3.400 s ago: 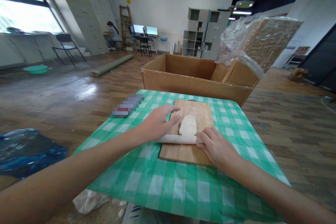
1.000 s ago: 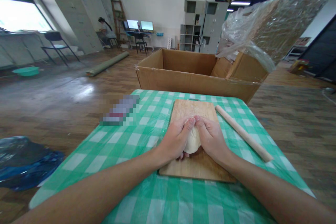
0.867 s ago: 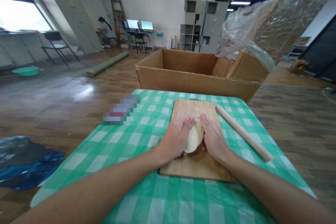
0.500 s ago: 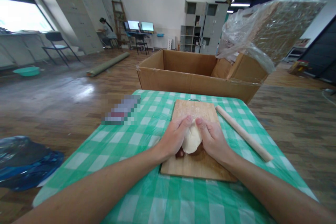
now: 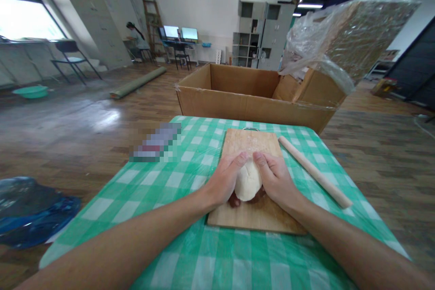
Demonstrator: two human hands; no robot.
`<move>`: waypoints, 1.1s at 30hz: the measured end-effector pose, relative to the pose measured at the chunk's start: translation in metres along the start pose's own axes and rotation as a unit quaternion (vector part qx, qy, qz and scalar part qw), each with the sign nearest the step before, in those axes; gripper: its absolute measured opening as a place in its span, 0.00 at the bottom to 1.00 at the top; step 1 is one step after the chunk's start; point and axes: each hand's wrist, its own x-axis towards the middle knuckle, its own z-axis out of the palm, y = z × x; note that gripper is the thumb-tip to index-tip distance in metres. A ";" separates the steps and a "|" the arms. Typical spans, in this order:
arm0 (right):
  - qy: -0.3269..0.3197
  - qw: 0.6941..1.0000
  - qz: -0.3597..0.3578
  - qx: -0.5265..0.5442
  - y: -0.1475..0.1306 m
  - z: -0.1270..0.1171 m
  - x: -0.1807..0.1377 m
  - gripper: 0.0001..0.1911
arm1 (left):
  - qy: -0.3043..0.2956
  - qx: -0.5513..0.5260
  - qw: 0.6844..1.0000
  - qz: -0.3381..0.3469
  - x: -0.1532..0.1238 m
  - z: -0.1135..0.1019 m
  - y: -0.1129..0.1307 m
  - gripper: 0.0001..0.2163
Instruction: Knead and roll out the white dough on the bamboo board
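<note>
The table (image 5: 207, 256) spreads from the centre of the frame down to its lower edge, dressed in a green-and-white checked cloth (image 5: 190, 158) with a slight sheen and some creases. Its far corners are rounded, as is the near one at lower left. A wooden board (image 5: 254, 217) lies flat just right of centre, its long sides running up the frame and a metal handle (image 5: 251, 129) at its top end. Right of it a pale pin (image 5: 314, 171) lies aslant, upper end just beside the board, lower end well apart from it. At centre left, a pixelated grey item (image 5: 156, 142) sits at the table's edge, its details hidden.
</note>
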 end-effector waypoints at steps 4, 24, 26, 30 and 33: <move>-0.007 0.994 0.071 0.088 -0.001 0.000 -0.003 0.26 | -0.015 0.006 1.000 0.011 0.002 -0.001 0.000 0.26; -0.024 0.981 0.142 0.127 -0.003 0.000 -0.003 0.30 | -0.008 0.115 0.993 0.027 -0.006 -0.005 0.001 0.27; -0.021 0.985 0.130 0.112 -0.002 0.000 -0.001 0.27 | -0.005 0.136 0.990 0.036 -0.007 -0.003 0.002 0.26; 0.002 0.996 0.053 0.071 0.001 0.000 0.001 0.24 | -0.006 0.131 0.991 0.015 -0.007 -0.001 0.003 0.26; 0.011 0.998 0.028 0.052 0.002 0.000 0.001 0.23 | -0.035 0.071 0.997 -0.012 -0.004 -0.003 0.001 0.27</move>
